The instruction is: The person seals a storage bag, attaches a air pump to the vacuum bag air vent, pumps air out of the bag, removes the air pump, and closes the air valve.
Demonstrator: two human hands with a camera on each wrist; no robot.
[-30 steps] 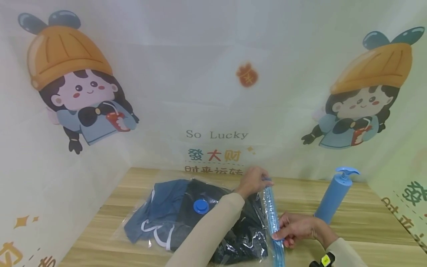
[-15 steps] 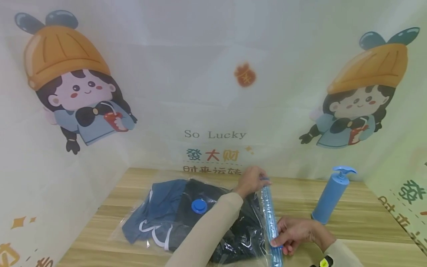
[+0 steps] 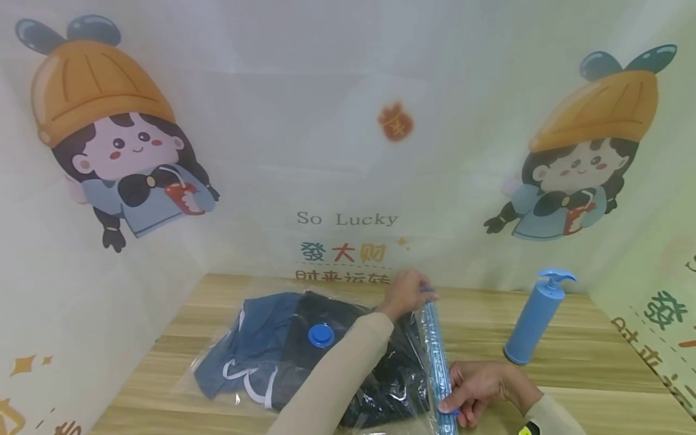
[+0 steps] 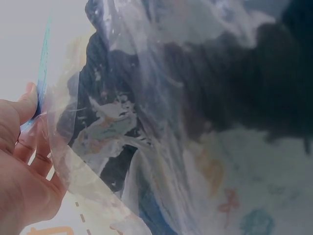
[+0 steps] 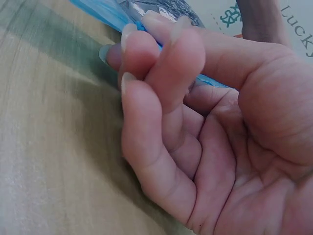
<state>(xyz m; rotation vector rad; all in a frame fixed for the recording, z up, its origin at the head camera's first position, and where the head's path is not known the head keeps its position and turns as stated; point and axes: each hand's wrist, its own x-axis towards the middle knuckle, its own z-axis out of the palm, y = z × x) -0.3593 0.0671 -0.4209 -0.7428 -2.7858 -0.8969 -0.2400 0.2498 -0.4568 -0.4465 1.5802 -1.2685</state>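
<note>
A clear vacuum storage bag (image 3: 321,377) lies on the table with dark and blue folded clothes (image 3: 266,326) inside. On its top is a round blue valve (image 3: 321,335). My left hand (image 3: 405,294) reaches across the bag and pinches the far end of its blue zip strip (image 3: 437,338). In the left wrist view, thumb and fingers hold the strip's corner. Nearer the front, my right hand (image 3: 478,389) pinches the blue zip slider (image 3: 448,412) on the strip. The right wrist view shows its thumb and fingertips at the blue strip (image 5: 105,13).
A blue hand pump (image 3: 534,320) stands upright on the wooden table (image 3: 571,374), right of the bag. Behind the table hangs a pale printed cloth (image 3: 337,151), which also covers the sides.
My right hand has slid toward the front along the zip strip with the slider. The left hand keeps its hold on the far end. The view has shifted slightly.
</note>
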